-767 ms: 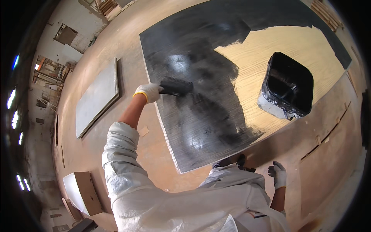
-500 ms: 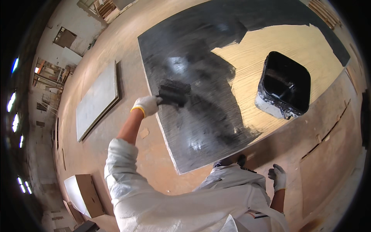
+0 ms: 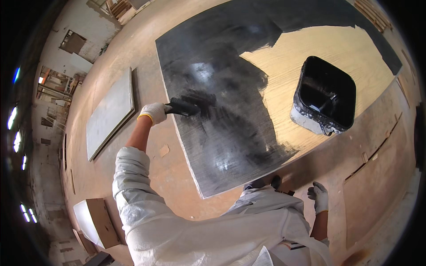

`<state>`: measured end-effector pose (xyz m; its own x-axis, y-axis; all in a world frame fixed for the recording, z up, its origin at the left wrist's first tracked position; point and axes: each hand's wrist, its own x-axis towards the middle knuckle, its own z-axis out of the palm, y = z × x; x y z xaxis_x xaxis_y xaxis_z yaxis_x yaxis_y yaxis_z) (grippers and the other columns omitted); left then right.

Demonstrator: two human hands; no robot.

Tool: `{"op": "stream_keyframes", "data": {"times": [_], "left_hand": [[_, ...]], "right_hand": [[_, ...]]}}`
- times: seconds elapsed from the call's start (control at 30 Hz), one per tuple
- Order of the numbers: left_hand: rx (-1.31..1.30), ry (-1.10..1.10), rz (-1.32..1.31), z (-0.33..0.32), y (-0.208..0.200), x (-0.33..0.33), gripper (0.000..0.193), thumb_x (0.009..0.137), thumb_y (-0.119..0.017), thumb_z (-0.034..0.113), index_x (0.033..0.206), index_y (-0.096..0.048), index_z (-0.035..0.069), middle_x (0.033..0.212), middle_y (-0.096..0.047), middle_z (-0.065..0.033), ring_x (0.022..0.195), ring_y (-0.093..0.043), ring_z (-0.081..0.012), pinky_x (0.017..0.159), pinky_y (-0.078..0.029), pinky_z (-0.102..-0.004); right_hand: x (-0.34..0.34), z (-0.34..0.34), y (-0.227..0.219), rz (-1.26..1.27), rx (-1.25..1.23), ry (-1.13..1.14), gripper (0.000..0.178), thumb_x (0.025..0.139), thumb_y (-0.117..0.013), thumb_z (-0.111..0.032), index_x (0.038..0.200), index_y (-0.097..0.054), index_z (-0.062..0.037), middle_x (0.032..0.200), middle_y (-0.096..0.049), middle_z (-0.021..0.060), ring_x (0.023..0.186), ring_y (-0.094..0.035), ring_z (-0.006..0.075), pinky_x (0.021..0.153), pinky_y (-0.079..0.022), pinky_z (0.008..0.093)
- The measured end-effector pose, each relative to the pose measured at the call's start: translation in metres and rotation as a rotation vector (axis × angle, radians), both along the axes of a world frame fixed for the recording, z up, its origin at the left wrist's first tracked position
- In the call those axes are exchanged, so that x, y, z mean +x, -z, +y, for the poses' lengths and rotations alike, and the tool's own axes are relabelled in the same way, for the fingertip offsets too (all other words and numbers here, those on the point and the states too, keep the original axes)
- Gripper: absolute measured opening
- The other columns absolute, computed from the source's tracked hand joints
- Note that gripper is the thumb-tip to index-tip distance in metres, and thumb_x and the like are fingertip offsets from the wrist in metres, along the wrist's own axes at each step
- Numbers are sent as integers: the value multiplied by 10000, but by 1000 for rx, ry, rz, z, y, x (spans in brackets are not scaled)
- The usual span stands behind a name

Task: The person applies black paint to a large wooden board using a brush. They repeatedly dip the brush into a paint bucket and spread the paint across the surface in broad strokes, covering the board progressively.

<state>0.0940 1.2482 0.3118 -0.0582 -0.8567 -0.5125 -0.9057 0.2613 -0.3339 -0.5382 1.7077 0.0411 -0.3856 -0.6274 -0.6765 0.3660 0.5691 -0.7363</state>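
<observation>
A large wooden board (image 3: 319,57) lies flat on the floor, mostly coated in wet black paint, with a bare pale patch at the right. My left hand (image 3: 154,112), in a white glove, grips a black brush (image 3: 184,107) whose head rests on the board's left edge. A black square bucket (image 3: 325,95) with a paint-smeared white outside stands on the bare wood. My right hand (image 3: 319,196), gloved too, hangs by my side with loosely curled fingers and holds nothing. I wear a white coverall.
A grey panel (image 3: 108,114) lies on the brown floor at the left. A cardboard box (image 3: 100,217) and a white slab sit at the lower left. Stacked wood lies at the far top left and top right. My dark shoe (image 3: 275,181) stands at the board's near edge.
My left hand has drawn the brush down and back along the board's left edge, nearer to me. The right hand has stayed by my side.
</observation>
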Motion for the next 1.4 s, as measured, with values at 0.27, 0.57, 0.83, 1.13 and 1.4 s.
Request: {"op": "stream_keyframes", "data": {"times": [0.27, 0.57, 0.83, 1.13, 1.4], "left_hand": [[57, 118, 38, 2, -4, -32, 500, 930, -598, 179, 1398, -711, 312, 1236, -778, -90, 1143, -742, -335, 958, -594, -458], [21, 318, 175, -24, 11, -139, 495, 924, -622, 201, 1414, -682, 231, 1213, -770, -162, 1145, -730, -376, 965, -576, -486], [-6, 238, 57, -56, 10, -174, 527, 977, -566, 153, 1491, -656, 230, 1356, -745, -104, 1250, -711, -325, 1029, -574, -435], [-71, 195, 158, -89, 19, -240, 439, 1012, -593, 178, 1438, -696, 199, 1402, -725, -99, 1284, -696, -336, 1025, -582, -459], [-144, 229, 327, -83, 55, -254, 420, 987, -567, 198, 1382, -683, 108, 1333, -741, -173, 1264, -695, -376, 1020, -574, -497]], "right_hand": [[7, 23, 8, -28, 69, 74, 384, 1031, -613, -123, 1391, -629, 10, 950, -757, 143, 702, -715, 207, 603, -576, 314], [9, 19, 18, -10, -2, 74, 386, 1034, -635, -153, 1389, -629, -3, 965, -771, 161, 717, -743, 240, 589, -605, 345], [8, 24, 2, 0, -10, 128, 362, 1044, -623, -149, 1376, -641, -5, 956, -774, 156, 736, -746, 233, 620, -614, 341], [48, -63, -48, 84, -204, -101, 345, 1064, -622, -141, 1375, -664, 5, 982, -762, 115, 832, -738, 200, 729, -609, 328], [88, -161, -186, -172, -493, -123, 298, 1060, -634, -159, 1284, -692, 29, 962, -757, 125, 800, -737, 220, 721, -607, 338]]}}
